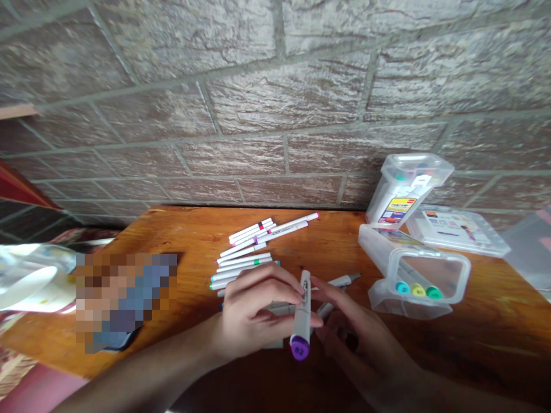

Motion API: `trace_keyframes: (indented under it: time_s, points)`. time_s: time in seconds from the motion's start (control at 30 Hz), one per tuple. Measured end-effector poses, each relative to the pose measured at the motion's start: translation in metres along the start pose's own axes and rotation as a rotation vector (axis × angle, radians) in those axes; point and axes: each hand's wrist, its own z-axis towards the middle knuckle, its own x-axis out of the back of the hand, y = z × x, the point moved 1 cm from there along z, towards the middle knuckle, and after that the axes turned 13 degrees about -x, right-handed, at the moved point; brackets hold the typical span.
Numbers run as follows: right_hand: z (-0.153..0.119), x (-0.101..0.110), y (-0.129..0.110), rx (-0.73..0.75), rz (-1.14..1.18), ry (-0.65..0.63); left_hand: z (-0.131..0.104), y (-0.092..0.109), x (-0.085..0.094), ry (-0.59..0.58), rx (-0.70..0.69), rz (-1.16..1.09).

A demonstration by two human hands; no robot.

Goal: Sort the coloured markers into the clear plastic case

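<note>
A white marker (305, 307) with a purple numbered end faces me, tilted, at the centre front. My left hand (258, 307) pinches it from the left between thumb and fingers. My right hand (361, 338) is curled at its right side, with index finger and thumb at the barrel; its other fingers are in shadow. Behind my right hand, a grey-tipped marker (342, 281) lies slanted on the table. To the left, several white markers (245, 261) with coloured bands lie in a loose row, partly covered by my left hand.
On the wooden table (189, 229), a clear marker case (379, 252) lies open at right with three markers (417, 291) inside. Behind it stand another filled case (400, 192) and a flat plastic box (465, 229). A phone-like dark object (120, 341), partly blurred, lies left. A brick wall (275, 155) borders the back.
</note>
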Motion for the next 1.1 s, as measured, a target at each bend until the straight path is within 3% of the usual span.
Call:
trace_keyframes:
  time_s: [1.1]
  points:
    - [-0.0035,-0.0010,-0.0029,0.058,0.056,-0.008,0.0023,0.0026,-0.0015,-0.002,0.021,0.012]
